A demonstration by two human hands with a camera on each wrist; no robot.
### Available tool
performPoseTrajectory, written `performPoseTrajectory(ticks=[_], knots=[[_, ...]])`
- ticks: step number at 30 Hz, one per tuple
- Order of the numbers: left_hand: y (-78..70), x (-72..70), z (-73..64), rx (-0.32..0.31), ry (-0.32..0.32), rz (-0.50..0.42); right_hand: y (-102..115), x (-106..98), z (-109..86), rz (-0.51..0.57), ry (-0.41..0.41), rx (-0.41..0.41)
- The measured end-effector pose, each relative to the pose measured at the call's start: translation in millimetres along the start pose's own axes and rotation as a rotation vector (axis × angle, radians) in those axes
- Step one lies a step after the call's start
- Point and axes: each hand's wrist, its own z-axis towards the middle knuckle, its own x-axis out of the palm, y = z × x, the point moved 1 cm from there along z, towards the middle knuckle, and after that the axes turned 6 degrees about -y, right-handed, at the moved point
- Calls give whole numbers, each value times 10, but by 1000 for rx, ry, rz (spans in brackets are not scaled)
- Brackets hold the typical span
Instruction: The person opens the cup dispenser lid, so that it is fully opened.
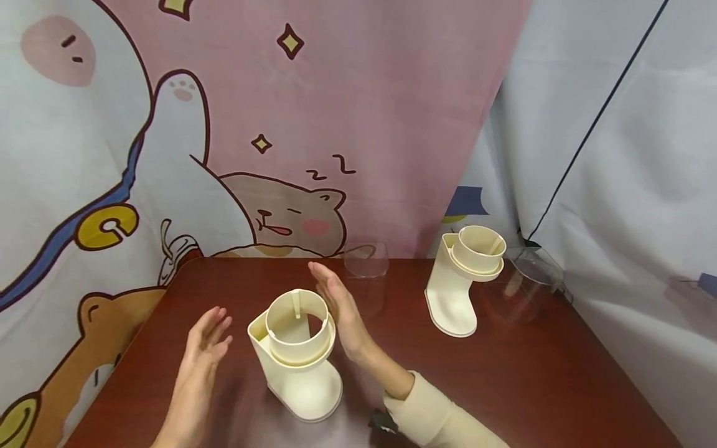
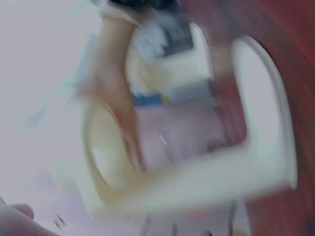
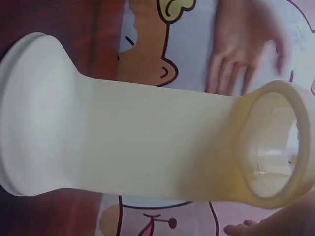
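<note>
A cream plastic stand (image 1: 308, 392), with an open ring on top and a rounded foot, stands upright on the table between the two hands. To its left is my left hand (image 1: 200, 351), apart from it, fingers loosely extended. My right hand (image 1: 350, 320) is held upright with straight fingers close by the ring's right side; whether it touches cannot be told. The right wrist view shows the stand's column (image 3: 157, 140) from the side, with the left hand (image 3: 241, 49) beyond it. In the left wrist view the stand (image 2: 266, 98) is blurred.
A second cream stand (image 1: 450, 302) of the same shape is at the back right of the brown table (image 1: 538, 373). Beside it is a clear container (image 1: 532, 274); another clear container (image 1: 366, 262) stands at the back middle. Cartoon-printed cloth (image 1: 392, 112) hangs behind.
</note>
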Motion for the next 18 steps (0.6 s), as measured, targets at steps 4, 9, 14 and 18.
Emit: performPoseTrajectory(ticks=[4, 9, 14, 18], knots=[[-126, 197, -142, -51, 43, -84, -22, 70, 15, -89, 13, 50], [-249, 432, -75, -155, 24, -81, -66, 206, -109, -121, -57, 91], [-233, 505, 59, -166, -36, -55, -131, 336, -271, -112, -153, 67], [-164, 568, 161, -112, -46, -67, -216, 333, -285, -98, -229, 29]])
